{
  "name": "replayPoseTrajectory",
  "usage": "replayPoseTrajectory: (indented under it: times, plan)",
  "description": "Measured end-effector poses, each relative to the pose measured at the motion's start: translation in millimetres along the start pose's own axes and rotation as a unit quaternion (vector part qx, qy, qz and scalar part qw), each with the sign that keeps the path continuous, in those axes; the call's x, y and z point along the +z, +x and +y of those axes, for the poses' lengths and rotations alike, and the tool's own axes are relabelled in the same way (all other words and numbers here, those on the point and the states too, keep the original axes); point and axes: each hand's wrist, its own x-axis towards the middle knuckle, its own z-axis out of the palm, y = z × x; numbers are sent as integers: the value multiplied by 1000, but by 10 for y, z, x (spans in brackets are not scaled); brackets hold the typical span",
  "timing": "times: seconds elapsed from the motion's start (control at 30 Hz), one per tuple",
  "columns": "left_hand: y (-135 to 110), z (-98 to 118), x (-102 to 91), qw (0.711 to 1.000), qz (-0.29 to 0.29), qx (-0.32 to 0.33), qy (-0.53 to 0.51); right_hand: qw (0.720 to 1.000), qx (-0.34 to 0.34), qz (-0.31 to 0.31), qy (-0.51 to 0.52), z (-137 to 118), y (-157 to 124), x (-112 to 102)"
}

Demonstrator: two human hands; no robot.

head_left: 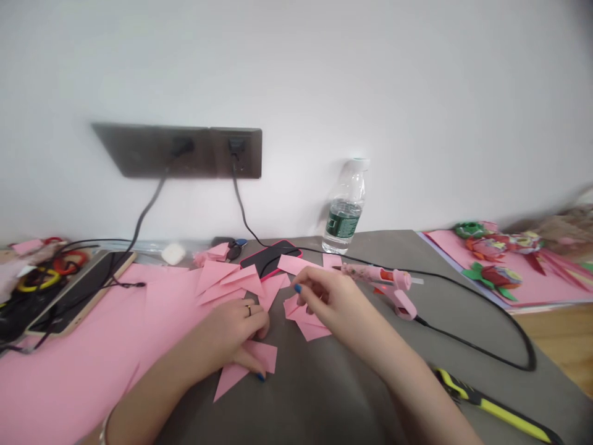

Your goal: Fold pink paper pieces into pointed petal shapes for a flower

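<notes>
While the left hand (241, 330) rests its thumb on a loose pink paper piece (266, 354) on the counter (454, 303), the right hand (324, 295) hangs over a small cluster of pink pieces (311, 326). Left grip: thumb spread away from curled fingers. Right grip: thumb and index close together, can't tell if anything's pinched. My read: step in hand is handling single cut pieces, no bonding yet. Glue gun (377, 275) lies on its side just right of the right hand, cord attached, red light showing. Next move probably calls for a fingertip under the left piece's edge, light pressure, no creasing; right forearm clear of the nozzle.
</notes>
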Motion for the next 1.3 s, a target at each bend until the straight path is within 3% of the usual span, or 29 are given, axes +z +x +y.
replayPoseTrajectory:
  times: [0.13, 0.27, 0.4, 0.63, 0.87, 0.93, 1.03, 1.1, 1.3]
  plan:
    - [-5, -35, 51, 1000, 4, 5, 3, 996, 12, -75, 39, 21, 26, 224]
    - [-14, -86, 105, 1000, -3, 18, -10, 982, -17, -124, 140, 122, 85, 442]
    - [-16, -62, 91, 1000, -6, 10, 8, 964, -45, -116, 235, 258, 156, 570]
    - [-30, 198, -28, 984, -81, -158, 7, 956, -47, -109, 267, 365, 195, 593]
    - [-59, 258, -195, 960, -85, -200, -174, 946, -46, -107, 303, 405, 221, 607]
    - [-49, 214, -215, 951, -28, -204, -229, 938, -32, -104, 328, 415, 235, 605]
    - [-26, 145, -169, 939, 129, -200, -249, 932, -24, -103, 347, 405, 230, 590]
    - [-11, 116, -94, 923, 200, -211, -253, 932, -40, -117, 342, 381, 206, 577]
    - [-3, 100, 97, 891, 288, -239, -258, 935, -67, -165, 305, 323, 163, 569]
